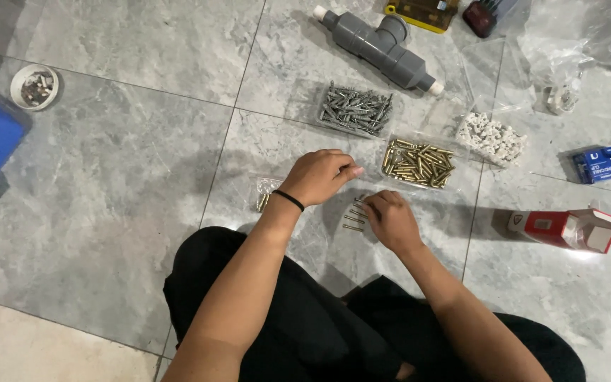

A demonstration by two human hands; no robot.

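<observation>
row of brass screws on the grey tile floor, right hand resting flat on them with fingers loosely curled, left hand hovering just above, fingertips pinched, can't tell if anything's in it, tray of brass screws just past the row, grey wall plugs further out
</observation>
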